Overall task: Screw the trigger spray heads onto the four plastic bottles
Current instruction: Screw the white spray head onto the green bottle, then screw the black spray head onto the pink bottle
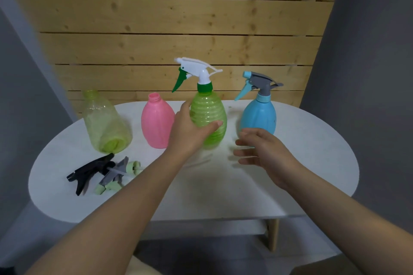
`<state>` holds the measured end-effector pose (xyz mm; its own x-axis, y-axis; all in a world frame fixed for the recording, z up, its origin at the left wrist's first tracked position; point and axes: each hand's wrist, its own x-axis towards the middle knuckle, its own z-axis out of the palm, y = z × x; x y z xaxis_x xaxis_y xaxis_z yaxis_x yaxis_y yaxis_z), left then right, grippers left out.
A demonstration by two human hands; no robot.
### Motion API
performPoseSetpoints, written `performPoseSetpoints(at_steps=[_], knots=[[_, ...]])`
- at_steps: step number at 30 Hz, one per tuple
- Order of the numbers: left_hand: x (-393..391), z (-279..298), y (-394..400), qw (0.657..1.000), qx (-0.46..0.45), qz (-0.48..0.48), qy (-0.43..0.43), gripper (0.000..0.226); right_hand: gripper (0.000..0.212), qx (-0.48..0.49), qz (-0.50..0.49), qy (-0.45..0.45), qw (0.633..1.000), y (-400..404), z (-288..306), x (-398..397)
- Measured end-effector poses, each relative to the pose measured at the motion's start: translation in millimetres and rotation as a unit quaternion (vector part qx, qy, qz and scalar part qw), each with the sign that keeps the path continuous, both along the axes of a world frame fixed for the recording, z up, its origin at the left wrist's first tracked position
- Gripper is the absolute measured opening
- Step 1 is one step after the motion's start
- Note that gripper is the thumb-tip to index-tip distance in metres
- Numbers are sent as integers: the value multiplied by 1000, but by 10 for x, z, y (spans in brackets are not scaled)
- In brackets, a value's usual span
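Note:
My left hand [190, 129] is wrapped around the ribbed green bottle [210, 111], which stands upright and carries a white and green trigger head [196, 71]. My right hand [261, 149] hovers open just right of it, fingers spread, holding nothing. A blue bottle [259, 116] with a grey and blue trigger head [257, 83] stands at the right. The pink bottle [156, 120] has a bare threaded neck. A pale yellow-green bottle [105, 123] at the left also has no head. A black trigger head [89, 172] and a grey and pale green trigger head [118, 174] lie loose at the front left.
Everything sits on a white oval table [312, 174] with a wooden leg below its front edge. A wall of wooden planks [178, 29] rises right behind the bottles. Grey surfaces flank it on both sides.

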<state>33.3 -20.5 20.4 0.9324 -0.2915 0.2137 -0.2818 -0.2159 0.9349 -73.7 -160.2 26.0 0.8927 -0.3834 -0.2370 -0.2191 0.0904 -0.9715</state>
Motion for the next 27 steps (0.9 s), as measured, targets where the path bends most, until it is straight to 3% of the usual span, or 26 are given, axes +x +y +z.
performPoseSetpoints(at_steps=[14,21,24,27], knots=[[73,-393,-182,993,103,43,-24,88,30,-51,27,49,997,3,-88,89],[41,-304,-105,993,113,22,27,102,28,-60,30,53,996,9,-81,96],[-12,-251,32,990,136,30,19,89,22,-64,35,42,996,37,-65,100],[-63,-218,272,984,171,46,-16,60,13,-106,43,16,993,117,-36,120]])
